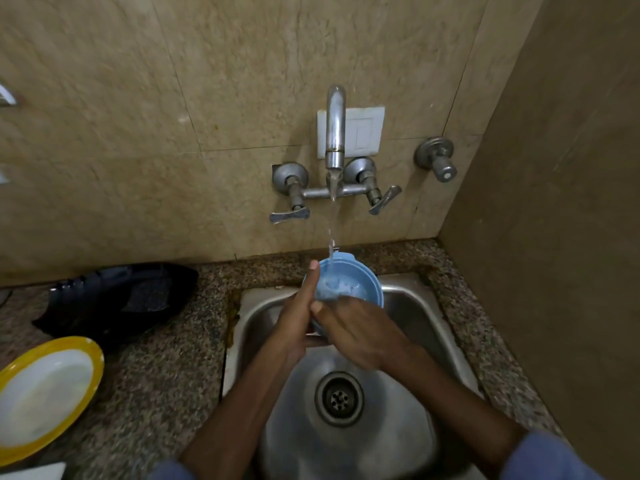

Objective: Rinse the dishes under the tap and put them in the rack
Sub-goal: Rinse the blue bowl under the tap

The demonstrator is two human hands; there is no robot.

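head-worn view, looking down, sink (408,306) close

Speckled brown-and-grey stone bench (166,358), running from the left edge to the right-hand corner; steel sink (408,306) sunk into it right of middle, round drain (339,398) in its floor; at the far left, lying flat on the stone, a white plate (45,393) with a yellow rim; just behind the plate, a crumpled dark bag (117,296), slumped against the back edge; at the bottom left corner, part of a pale flat sheet (31,472), mostly cut off.

Home kitchen: steel sink (412,306), wall tap (335,129), granite counter (166,358), yellow-rimmed plate (52,393)
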